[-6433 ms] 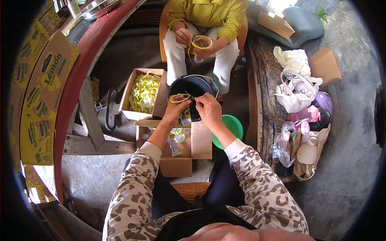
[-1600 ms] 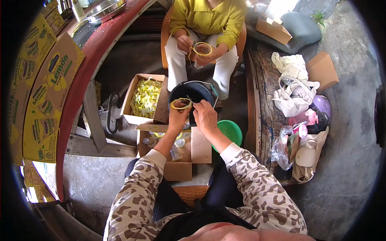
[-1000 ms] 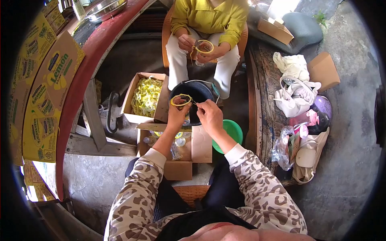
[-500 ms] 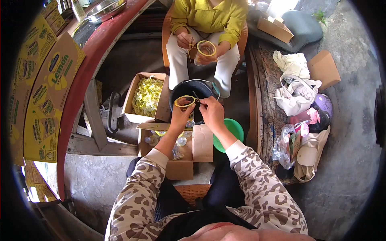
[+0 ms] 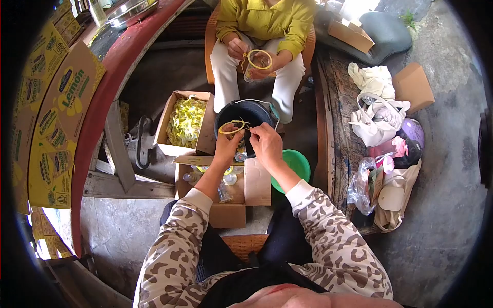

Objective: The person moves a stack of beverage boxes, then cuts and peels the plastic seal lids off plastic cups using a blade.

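Over the black bucket [image 5: 264, 110], my left hand [image 5: 228, 146] is wrapped round a clear plastic cup with a yellow rim [image 5: 231, 127], tilted toward me. My right hand [image 5: 267, 145] is closed in a pinch just right of the rim, where a thin yellow end sticks out. What its fingertips hold is too small to make out. Below my wrists stands an open cardboard box [image 5: 228, 215] with several clear cups in it. To the left, another carton [image 5: 163, 138] is heaped with yellow-and-clear plastic strips [image 5: 186, 122].
Facing me, a seated person in a yellow shirt [image 5: 264, 23] holds another yellow-rimmed cup [image 5: 259, 60]. A green basin [image 5: 294, 172] sits right of the box. Bags [image 5: 377, 120] lie on the bench at right. Lemon-drink cartons [image 5: 64, 128] line the left table.
My cup has tipped and shifted slightly left, and my right hand has moved a little left. The other person's cup has tilted so its side shows.
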`<state>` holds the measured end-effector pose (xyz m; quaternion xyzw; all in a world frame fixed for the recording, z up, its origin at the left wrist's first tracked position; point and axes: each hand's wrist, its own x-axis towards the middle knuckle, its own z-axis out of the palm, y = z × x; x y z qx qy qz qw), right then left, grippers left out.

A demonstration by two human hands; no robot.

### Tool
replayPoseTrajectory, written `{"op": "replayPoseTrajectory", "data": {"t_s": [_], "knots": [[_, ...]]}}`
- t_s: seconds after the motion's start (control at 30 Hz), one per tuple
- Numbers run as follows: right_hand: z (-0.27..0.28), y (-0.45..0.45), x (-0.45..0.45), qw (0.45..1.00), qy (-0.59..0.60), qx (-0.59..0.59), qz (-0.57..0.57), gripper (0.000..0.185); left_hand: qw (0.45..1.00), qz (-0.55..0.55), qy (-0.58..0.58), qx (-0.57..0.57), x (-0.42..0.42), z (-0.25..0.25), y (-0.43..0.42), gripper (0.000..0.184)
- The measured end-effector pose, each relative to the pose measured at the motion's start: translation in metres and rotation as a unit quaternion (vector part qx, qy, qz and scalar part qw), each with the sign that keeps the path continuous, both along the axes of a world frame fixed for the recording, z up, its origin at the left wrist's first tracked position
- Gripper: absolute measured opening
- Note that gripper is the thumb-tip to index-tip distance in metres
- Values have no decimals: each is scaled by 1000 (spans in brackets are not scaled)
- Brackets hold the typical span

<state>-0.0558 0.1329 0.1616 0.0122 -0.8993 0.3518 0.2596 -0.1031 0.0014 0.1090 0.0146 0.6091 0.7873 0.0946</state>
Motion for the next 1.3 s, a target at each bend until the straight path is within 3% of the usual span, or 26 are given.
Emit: {"op": "replayPoseTrajectory", "data": {"t_s": [0.13, 0.23, 0.3, 0.53, 0.73, 0.87, 0.93, 1.03, 1.13, 1.3], "knots": [[-2, 2, -4, 1000, -21, -3, -7, 11, 1000, -6, 7, -22, 3, 2, 0, 45], [-6, 7, -8, 999, -26, 15, -13, 11, 993, -105, 50, -21, 7, 9, 1, 44], [-9, 11, -12, 996, -87, -1, -37, 10, 994, -101, 42, -3, 11, 10, 6, 43], [-1, 14, -5, 997, -53, -37, -31, 10, 998, -54, 18, 2, 0, 13, -7, 50], [4, 11, 3, 999, 2, -45, -8, 11, 999, -32, 5, 33, -9, 4, -10, 41], [8, 6, 6, 1000, -7, -29, 1, 12, 997, -69, -4, 36, -6, 10, -6, 49], [3, 6, 3, 1000, 4, 1, -2, 12, 999, -4, 21, 34, 0, 8, 1, 37], [1, 4, -1, 1000, -3, 11, -7, 11, 998, -44, -5, 42, -7, -11, -1, 47], [-1, 3, -3, 1000, 10, 20, -19, 13, 998, -56, -6, 22, -2, -2, -3, 46], [-3, 2, -5, 1000, -22, 2, -14, 10, 997, -58, -5, 53, -7, -27, -2, 43]]}}
